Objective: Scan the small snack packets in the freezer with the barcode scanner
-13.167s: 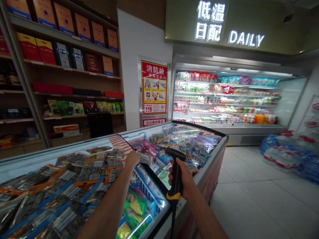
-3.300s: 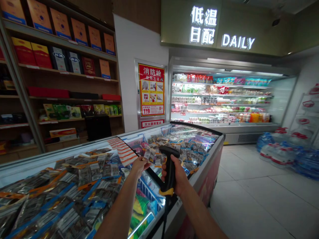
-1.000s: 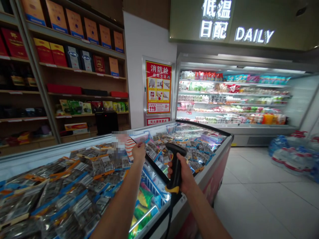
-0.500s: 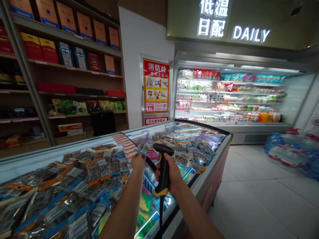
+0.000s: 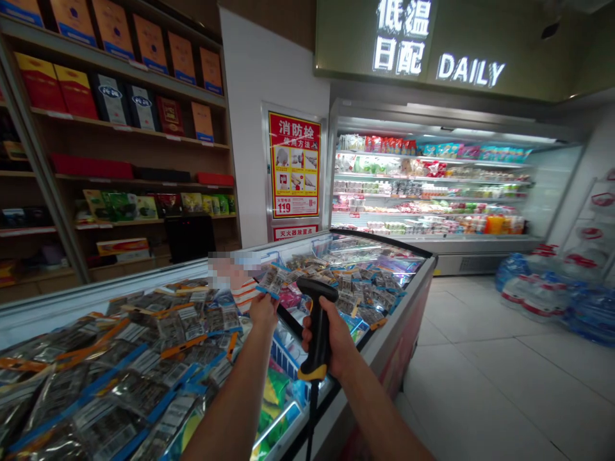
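My right hand (image 5: pixel 340 342) is closed round the handle of a black and yellow barcode scanner (image 5: pixel 319 330), its head up and its cable hanging down. My left hand (image 5: pixel 263 314) pinches the blue edge of a small clear packet (image 5: pixel 273 280) with dark contents, just left of the scanner's head. Both hands are above a glass-topped chest freezer (image 5: pixel 417 287). Many similar packets (image 5: pixel 129 384) with blue or orange edges lie spread over the glass at left, and more packets (image 5: pixel 365 291) lie on the far right part. Part of the held packet's lower edge is hidden by my fingers.
Inside the freezer are a blue wire basket (image 5: pixel 288 358) and green bags (image 5: pixel 273 400). Boxed goods stand on a wooden shelf (image 5: pixel 144 136) at left. A lit refrigerated display (image 5: pixel 432 192) is at the back. Bottled water packs (image 5: pixel 533 288) stand on the floor at right.
The view has turned slightly to the right, so the background sits further left. Both hands keep their hold on the packet and the scanner, with hardly any movement.
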Demonstrator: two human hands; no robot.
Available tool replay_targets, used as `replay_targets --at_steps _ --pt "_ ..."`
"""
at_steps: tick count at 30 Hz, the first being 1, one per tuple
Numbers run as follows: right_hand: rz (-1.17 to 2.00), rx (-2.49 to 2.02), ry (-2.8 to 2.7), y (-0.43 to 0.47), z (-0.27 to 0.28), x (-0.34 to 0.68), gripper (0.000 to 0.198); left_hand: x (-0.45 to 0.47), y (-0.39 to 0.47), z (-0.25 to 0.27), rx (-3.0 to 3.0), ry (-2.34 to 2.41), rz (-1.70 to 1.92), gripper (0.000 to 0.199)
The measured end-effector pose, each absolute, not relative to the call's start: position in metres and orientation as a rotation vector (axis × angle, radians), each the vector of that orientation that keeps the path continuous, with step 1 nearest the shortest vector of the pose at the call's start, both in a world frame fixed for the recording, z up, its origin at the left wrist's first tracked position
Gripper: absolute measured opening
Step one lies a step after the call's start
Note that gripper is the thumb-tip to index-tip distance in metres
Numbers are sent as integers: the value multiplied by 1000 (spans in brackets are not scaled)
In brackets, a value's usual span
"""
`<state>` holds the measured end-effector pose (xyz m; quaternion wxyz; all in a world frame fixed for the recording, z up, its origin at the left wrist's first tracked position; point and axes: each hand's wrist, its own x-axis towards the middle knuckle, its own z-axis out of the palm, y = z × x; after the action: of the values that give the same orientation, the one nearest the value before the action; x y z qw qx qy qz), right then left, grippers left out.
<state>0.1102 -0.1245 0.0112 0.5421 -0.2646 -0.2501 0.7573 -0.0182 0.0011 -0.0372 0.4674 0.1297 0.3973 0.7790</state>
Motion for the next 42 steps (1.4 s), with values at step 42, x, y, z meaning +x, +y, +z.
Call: replay_targets --at_steps 42 --pt "1686 -757 -698 -123 7 167 31 -6 26 -11 316 1192 1967 11"
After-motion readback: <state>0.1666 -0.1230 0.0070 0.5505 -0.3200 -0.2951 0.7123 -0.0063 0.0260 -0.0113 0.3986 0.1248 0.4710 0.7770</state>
